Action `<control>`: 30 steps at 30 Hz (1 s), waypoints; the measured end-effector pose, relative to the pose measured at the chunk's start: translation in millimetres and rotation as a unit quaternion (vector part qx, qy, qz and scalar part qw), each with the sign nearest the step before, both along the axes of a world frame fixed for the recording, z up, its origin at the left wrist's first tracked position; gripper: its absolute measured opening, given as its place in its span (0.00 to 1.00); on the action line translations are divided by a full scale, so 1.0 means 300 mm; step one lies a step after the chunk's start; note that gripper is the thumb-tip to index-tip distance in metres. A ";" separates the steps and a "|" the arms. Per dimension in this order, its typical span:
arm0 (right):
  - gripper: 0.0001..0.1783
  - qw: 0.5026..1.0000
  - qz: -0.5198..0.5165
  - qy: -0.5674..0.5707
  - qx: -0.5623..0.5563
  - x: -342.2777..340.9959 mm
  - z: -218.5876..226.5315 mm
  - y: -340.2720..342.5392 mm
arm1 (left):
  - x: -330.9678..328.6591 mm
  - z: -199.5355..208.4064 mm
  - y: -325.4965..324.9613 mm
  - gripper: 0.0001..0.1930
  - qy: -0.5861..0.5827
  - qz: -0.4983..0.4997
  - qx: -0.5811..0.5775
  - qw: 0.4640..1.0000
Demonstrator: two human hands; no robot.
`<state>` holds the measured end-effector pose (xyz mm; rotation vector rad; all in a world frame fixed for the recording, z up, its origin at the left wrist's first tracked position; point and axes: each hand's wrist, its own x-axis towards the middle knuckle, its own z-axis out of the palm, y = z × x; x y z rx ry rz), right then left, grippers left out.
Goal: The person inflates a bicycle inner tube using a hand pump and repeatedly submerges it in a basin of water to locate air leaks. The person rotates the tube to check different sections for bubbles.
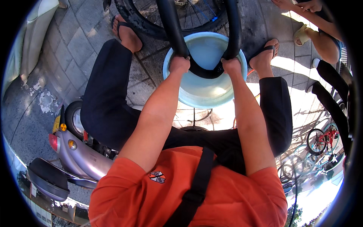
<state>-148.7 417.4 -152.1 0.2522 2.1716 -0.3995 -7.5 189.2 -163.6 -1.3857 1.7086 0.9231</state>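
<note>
Between my feet stands a round light-blue basin (206, 99) with what looks like water in it. A fat black inner tube (172, 24) loops down into it from the top of the view. My left hand (179, 64) is closed around the tube at the basin's left side, and my right hand (231, 66) grips it at the right side. The stretch of tube between my fists sags low into the basin, partly at the water. My fingers are mostly hidden under the backs of my hands.
Just beyond the basin lies a spoked wheel with a black tyre (138, 22). A silver-purple scooter (85, 151) is at my left. At the far right are another person's leg (325, 47), someone's black-clad legs (329, 100) and parked bicycles (321, 140). Grey paving (72, 56) surrounds us.
</note>
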 end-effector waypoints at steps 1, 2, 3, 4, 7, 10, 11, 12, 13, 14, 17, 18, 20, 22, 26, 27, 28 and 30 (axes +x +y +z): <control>0.22 1.000 -0.007 0.004 0.001 -0.006 0.015 -0.017 | -0.018 0.008 -0.018 0.22 0.014 -0.020 -0.015 1.000; 0.22 1.000 -0.014 0.008 0.002 0.001 0.043 -0.022 | -0.030 0.020 -0.025 0.24 -0.019 0.008 0.031 0.999; 0.22 1.000 -0.023 0.011 0.004 0.002 0.062 -0.030 | -0.031 0.020 -0.027 0.25 -0.017 0.004 0.026 1.000; 0.22 1.000 -0.027 0.013 -0.002 0.007 0.050 -0.023 | -0.020 0.005 -0.021 0.25 -0.015 -0.001 0.023 1.000; 0.22 0.999 -0.024 0.019 0.013 0.012 0.041 -0.014 | -0.006 -0.028 -0.013 0.25 -0.011 0.012 0.013 1.000; 0.22 0.999 -0.041 -0.010 -0.007 0.004 0.030 -0.010 | 0.028 -0.081 0.001 0.26 0.016 0.042 -0.013 0.999; 0.23 1.000 -0.030 0.001 0.000 0.005 0.029 -0.008 | 0.048 -0.109 0.014 0.26 0.036 0.061 -0.025 0.997; 0.24 1.000 -0.024 0.011 0.008 0.010 0.021 -0.001 | 0.055 -0.116 0.015 0.26 0.048 0.072 -0.017 0.996; 0.25 1.000 -0.018 0.019 0.015 0.014 0.020 0.002 | 0.050 -0.102 0.012 0.26 0.060 0.083 -0.010 0.995; 0.26 0.999 -0.030 0.016 0.007 0.017 0.019 0.005 | 0.048 -0.087 0.008 0.25 0.062 0.092 0.015 0.994; 0.24 0.996 -0.006 0.087 0.024 0.030 0.045 -0.016 | 0.036 -0.049 0.003 0.17 0.101 0.140 0.057 0.983; 0.27 0.998 0.004 0.061 0.019 0.012 0.052 -0.015 | 0.023 -0.039 0.004 0.14 0.122 0.162 0.065 0.977; 0.25 0.999 -0.007 0.041 0.025 0.011 0.075 -0.023 | 0.013 -0.011 0.011 0.14 0.125 0.190 0.051 0.972; 0.24 0.999 -0.014 0.035 0.022 0.008 0.092 -0.030 | 0.000 0.014 0.010 0.15 0.121 0.202 0.051 0.971; 0.21 0.999 -0.021 0.041 0.006 0.021 0.112 -0.022 | -0.022 0.070 0.006 0.12 0.101 0.190 0.059 0.975; 0.20 0.999 -0.020 0.043 0.004 0.023 0.116 -0.019 | -0.024 0.077 0.007 0.11 0.100 0.189 0.055 0.975; 0.19 0.999 -0.029 0.040 0.003 0.026 0.120 -0.019 | -0.017 0.071 0.001 0.13 0.092 0.178 0.062 0.978; 0.19 0.998 -0.045 0.036 0.000 0.031 0.131 -0.021 | -0.016 0.077 -0.011 0.17 0.080 0.158 0.075 0.981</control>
